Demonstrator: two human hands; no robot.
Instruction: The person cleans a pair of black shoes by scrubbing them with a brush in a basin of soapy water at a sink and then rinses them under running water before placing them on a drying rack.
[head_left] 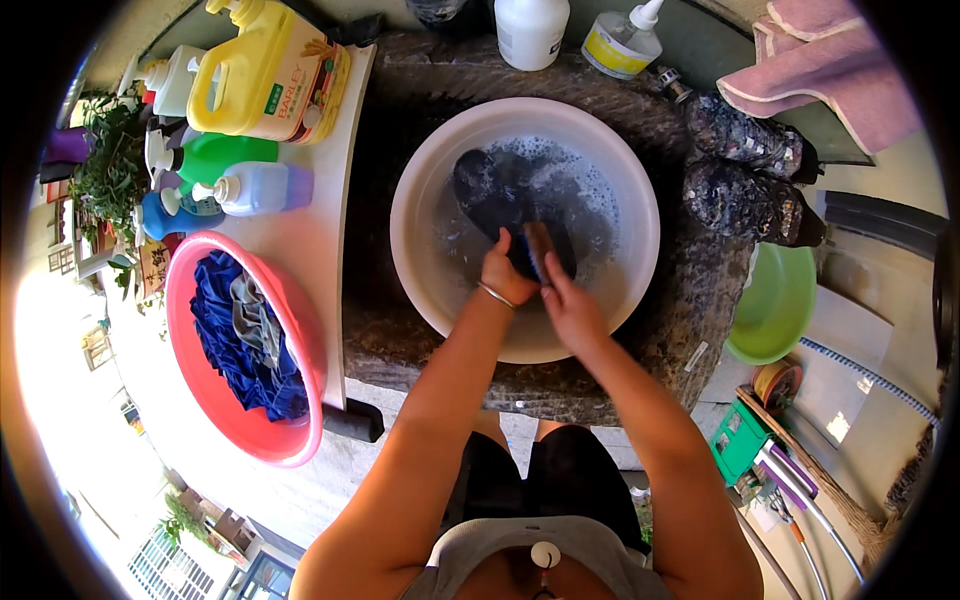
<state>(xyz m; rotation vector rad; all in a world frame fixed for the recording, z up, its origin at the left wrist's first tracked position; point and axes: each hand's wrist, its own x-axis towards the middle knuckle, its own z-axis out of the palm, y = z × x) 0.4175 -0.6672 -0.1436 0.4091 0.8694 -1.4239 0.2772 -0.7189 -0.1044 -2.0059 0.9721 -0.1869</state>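
A round white basin (403,225) of cloudy, sudsy water stands before me on a dark stone slab. In it lies a long dark piece with a rounded end, shaped like a shoe sole (482,190); I cannot tell whether it is an insole or a whole shoe. Gripping its near end is my left hand (505,275), a thin bracelet on the wrist. My right hand (575,312) is closed on a brush (539,248) with a brown back and bluish bristles. The bristles press against the dark piece. Suds and the hands hide part of it.
Two dark, wet shoes (750,205) rest right of the basin. A pink tub (313,385) of blue and grey cloth stands left, below several pump bottles and a yellow jug (265,70). Behind the basin are two white-topped bottles (532,32). A green basin (775,305) sits lower right.
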